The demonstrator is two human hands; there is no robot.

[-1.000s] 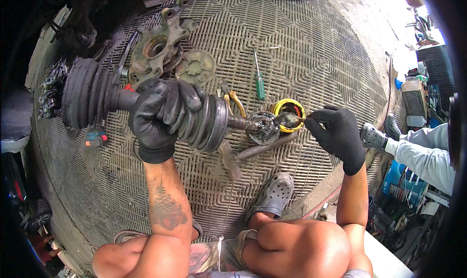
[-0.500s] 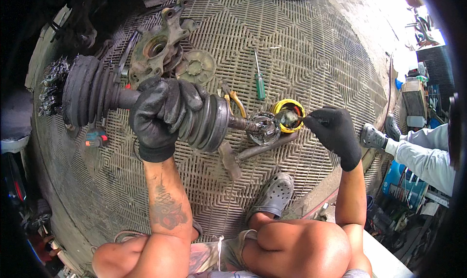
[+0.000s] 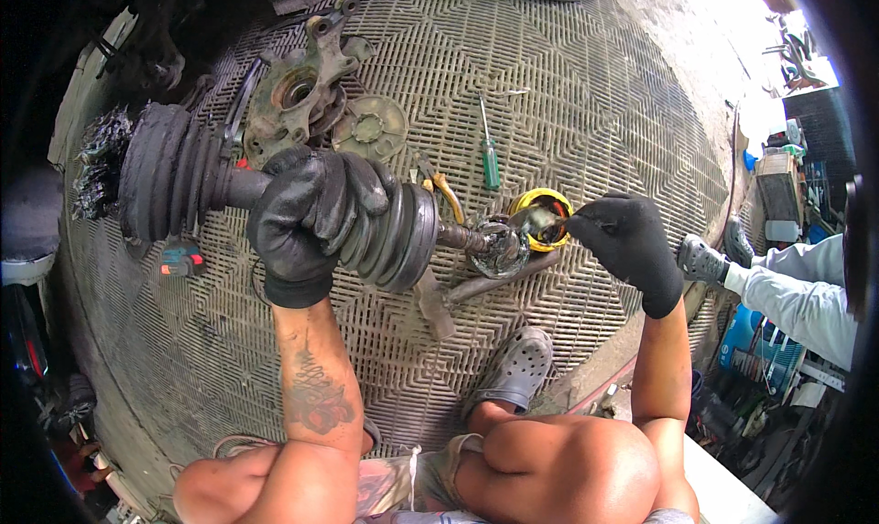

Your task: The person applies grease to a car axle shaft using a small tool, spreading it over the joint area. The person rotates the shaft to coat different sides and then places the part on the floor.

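The left hand [image 3: 307, 222], in a black glove, is wrapped firmly around the CV axle [image 3: 243, 191], fingers curled over its middle. The right hand [image 3: 627, 245], gloved alike, has thumb and fingers pressed together, pinching the end of a slim tool [image 3: 531, 219] whose dark, greasy blade points left over the yellow-rimmed tub [image 3: 547, 246].

Just right of the left grip is a ribbed rubber boot [image 3: 403, 240], then a bare shaft end leading to a grease-smeared joint [image 3: 502, 254] beside the tub. Left of that grip is the larger boot [image 3: 156, 171], its outer end clotted with dark grease [image 3: 99, 167].

Beyond the left hand, on the ribbed mat [image 3: 595, 112], lie a rusty steering knuckle [image 3: 307, 84], a round disc-shaped cover [image 3: 375, 127] and yellow-handled pliers [image 3: 449, 199]. A green-handled screwdriver [image 3: 492, 162] lies farther out, between the hands. Nearer the person, below the joint, is a hammer [image 3: 433, 309]. Right of the right hand is another person's grey clog [image 3: 702, 258].
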